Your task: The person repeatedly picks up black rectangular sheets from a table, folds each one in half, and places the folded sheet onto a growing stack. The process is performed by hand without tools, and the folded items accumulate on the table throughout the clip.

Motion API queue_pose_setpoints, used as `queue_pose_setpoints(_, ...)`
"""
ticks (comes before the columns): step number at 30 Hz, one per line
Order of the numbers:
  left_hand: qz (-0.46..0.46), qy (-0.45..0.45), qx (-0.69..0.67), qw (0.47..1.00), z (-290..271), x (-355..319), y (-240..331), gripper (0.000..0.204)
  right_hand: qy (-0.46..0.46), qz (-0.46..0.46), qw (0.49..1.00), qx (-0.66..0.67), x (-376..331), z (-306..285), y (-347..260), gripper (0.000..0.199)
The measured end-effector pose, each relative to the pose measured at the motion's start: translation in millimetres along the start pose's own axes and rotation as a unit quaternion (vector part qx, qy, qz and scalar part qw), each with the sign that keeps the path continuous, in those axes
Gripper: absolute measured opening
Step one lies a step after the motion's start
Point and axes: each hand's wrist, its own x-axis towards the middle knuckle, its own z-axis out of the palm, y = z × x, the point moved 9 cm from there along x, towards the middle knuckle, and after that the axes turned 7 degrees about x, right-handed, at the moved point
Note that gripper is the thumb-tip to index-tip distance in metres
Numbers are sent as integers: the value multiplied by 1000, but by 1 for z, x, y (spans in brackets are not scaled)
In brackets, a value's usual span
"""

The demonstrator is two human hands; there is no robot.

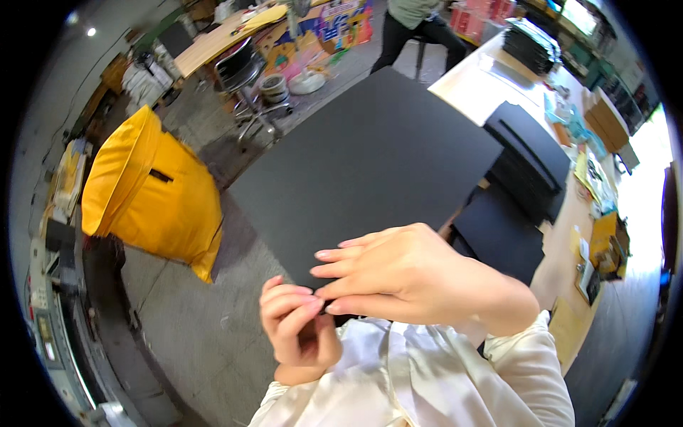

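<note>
A large, flat, matte black sheet (370,156) stretches out in front of me, its near corner by my body. My left hand (299,324) has its fingers curled in a pinch at that near corner, where a small dark bit shows between the fingertips. Over the sheet's near edge, my right hand (398,274) is palm down with fingers stretched out to the left. Its thumb and nearest fingertip meet the left fingertips. The right hand hides part of the near edge.
A yellow bag (160,192) stands on the floor at left. On the right, a long table (569,249) bears black folded pieces (530,164), a black stack (531,45) and cardboard boxes (608,117). Beyond the sheet are an office chair (242,71) and a person in dark trousers (398,43).
</note>
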Motion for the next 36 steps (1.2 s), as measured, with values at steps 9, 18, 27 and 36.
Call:
queue_pose_setpoints(9,159,38,51,985,2,17,57,16,221,-118,866,-433,-58,-57,-23,38)
queue_pose_setpoints(18,420,194,-303,833,22,-33,133,10,334,-3,745,-577,-228,-62,-104,26)
queue_pose_setpoints(27,351,-217,-263,872,110,-69,178,25,444,404,468,-649,-523,42,-123,47)
queue_pose_setpoints(36,366,-232,-279,857,117,-79,195,29,384,635,505,-440,-649,119,-30,50)
